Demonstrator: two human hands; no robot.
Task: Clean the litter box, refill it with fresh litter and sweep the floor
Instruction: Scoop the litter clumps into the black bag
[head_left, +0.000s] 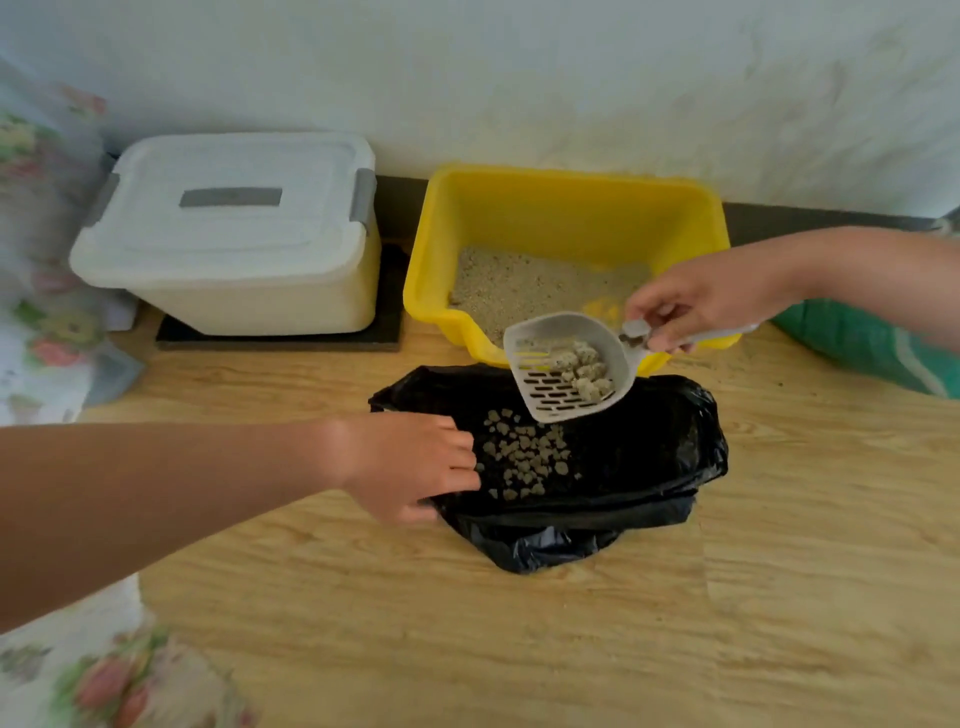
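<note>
Right hand (696, 306) grips scoop (550, 397) handle, clumps (584, 371) tilted over bag (649, 457) lying just before litter box (519, 218), likely so spill lands inside; left hand (410, 465) pinches bag's left edge, apparently holding its mouth open.

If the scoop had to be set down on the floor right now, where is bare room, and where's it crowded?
Bare floor: the wide stretch on the camera side of the black bag, and the patch between bag and green sack. Crowded: bag meets the yellow litter box, scoop above that seam; only a narrow gap between box and white bin.
</note>
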